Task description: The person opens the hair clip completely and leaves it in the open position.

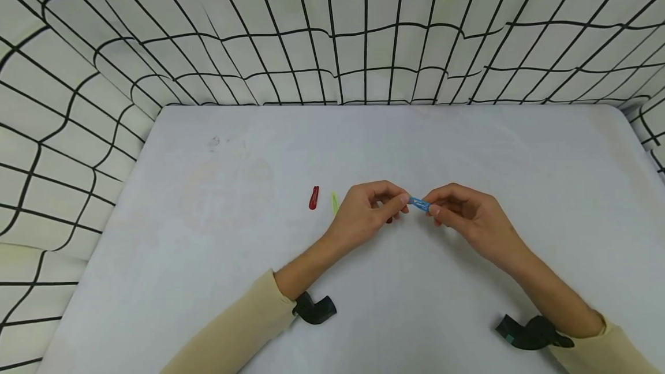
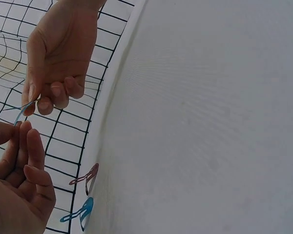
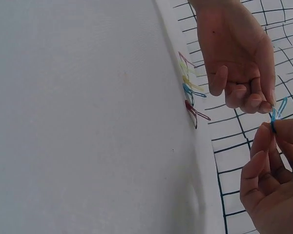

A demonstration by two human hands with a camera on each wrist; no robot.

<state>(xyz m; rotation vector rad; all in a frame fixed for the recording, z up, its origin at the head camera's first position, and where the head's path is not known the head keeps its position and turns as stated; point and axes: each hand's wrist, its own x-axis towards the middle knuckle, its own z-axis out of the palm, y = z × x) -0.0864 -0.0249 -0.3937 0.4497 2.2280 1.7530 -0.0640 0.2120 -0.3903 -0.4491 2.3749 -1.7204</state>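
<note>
A blue snap hair clip (image 1: 419,204) is held between the two hands above the white table. The thumb and fingertips of my left hand (image 1: 359,216) pinch one end, and my right hand (image 1: 475,221) pinches the other. In the right wrist view the held clip (image 3: 275,114) is sprung apart, its two parts forming a V. To the left on the table lie a red hair clip (image 1: 314,198) and a yellow-green one (image 1: 335,203), the latter partly behind the left hand. The right wrist view shows several clips in a row, among them another blue clip (image 3: 189,91) and a dark red clip (image 3: 194,111).
White cloth covers the table (image 1: 234,149). Behind it and along its sides hangs a white sheet with a black grid (image 1: 348,33). Black wrist-worn devices sit at the left cuff (image 1: 314,309) and the right cuff (image 1: 532,333).
</note>
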